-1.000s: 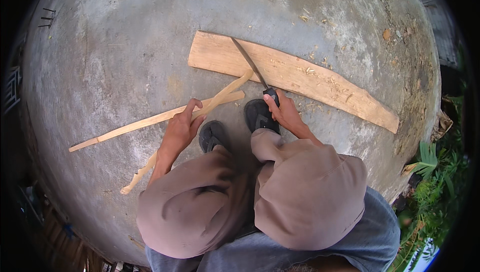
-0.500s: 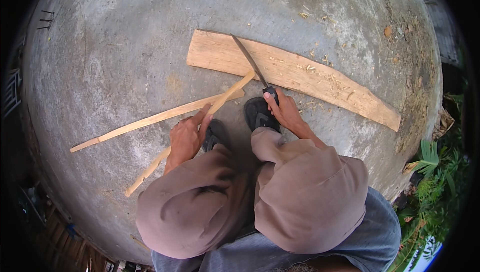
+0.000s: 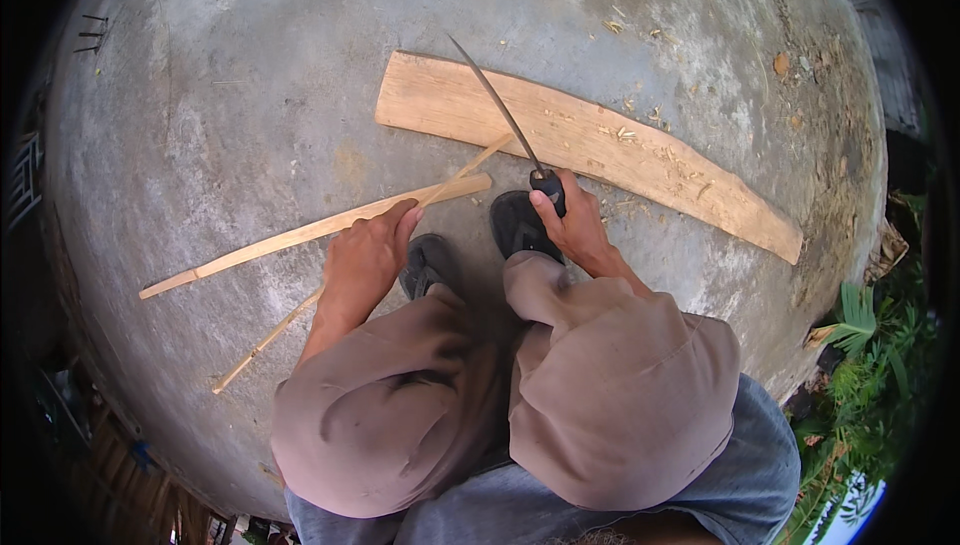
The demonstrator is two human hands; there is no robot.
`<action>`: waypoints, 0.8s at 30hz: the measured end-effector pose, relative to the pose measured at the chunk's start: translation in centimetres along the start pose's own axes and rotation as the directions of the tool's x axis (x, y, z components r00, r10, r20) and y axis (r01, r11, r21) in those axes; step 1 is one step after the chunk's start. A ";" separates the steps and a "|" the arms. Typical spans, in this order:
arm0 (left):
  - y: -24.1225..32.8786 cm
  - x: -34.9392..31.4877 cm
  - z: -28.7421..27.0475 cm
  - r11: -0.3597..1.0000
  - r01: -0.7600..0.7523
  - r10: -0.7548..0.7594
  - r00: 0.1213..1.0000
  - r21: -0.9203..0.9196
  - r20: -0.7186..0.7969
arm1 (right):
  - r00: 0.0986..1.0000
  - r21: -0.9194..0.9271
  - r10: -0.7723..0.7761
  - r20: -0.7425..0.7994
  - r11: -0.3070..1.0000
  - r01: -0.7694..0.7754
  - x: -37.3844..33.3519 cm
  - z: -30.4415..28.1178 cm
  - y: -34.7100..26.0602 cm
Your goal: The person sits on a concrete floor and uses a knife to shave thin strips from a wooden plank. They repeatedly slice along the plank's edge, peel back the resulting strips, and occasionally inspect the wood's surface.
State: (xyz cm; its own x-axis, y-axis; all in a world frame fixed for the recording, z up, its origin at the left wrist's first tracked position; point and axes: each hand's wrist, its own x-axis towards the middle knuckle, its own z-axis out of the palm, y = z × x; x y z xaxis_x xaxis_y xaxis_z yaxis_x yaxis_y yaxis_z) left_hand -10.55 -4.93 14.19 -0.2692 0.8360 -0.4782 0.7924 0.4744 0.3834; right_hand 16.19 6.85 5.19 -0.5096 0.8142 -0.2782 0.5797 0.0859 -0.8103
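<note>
My left hand [image 3: 365,260] grips a thin wooden stick [image 3: 262,343] that runs from the lower left up to the wide wooden plank [image 3: 640,160], its far tip resting on the plank's near edge. A second, flatter wooden strip [image 3: 290,237] lies on the concrete just beyond my left hand. My right hand [image 3: 568,227] holds a long knife [image 3: 495,105] by its dark handle, the blade pointing up and left across the plank. I am squatting, knees in brown trousers, with dark shoes [image 3: 520,225] between my hands.
The grey concrete slab [image 3: 250,95] carries wood shavings [image 3: 640,130] on and around the plank. The slab's edge curves along the right, with green plants [image 3: 880,375] beyond it. Dark clutter lies off the lower left edge.
My left hand slid down the thin stick toward me and pulled it back, so its tip now just reaches the plank. The knife blade has tilted up higher across the plank.
</note>
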 end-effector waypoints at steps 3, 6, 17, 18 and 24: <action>-0.7 0.1 0.2 1.000 -0.006 0.006 1.000 -0.001 0.012 | 0.997 -0.023 -0.054 -0.053 0.998 0.053 0.3 0.8 1.0; -0.5 0.5 -0.1 1.000 -0.018 0.018 0.999 0.009 0.030 | 0.992 -0.241 0.104 0.074 0.967 -0.083 1.2 0.9 2.8; -1.7 0.2 0.5 0.999 0.002 -0.003 1.000 0.048 0.008 | 0.994 -0.199 0.089 0.063 0.977 -0.074 1.7 1.7 3.2; -1.4 0.5 0.3 0.999 -0.014 0.013 1.000 0.043 0.018 | 0.981 -0.238 0.167 0.097 0.961 -0.139 1.5 1.3 3.0; -1.7 1.0 0.2 0.999 -0.033 0.032 0.999 0.029 0.033 | 0.998 0.115 0.001 -0.056 0.993 0.006 -0.3 0.5 0.9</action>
State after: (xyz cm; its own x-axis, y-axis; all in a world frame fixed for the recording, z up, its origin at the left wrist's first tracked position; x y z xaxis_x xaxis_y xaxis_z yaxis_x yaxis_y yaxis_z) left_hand -12.02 -4.97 12.87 -0.2251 0.8412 -0.4917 0.8164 0.4383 0.3761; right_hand 16.61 6.37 4.29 -0.4727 0.8452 -0.2495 0.4997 0.0238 -0.8659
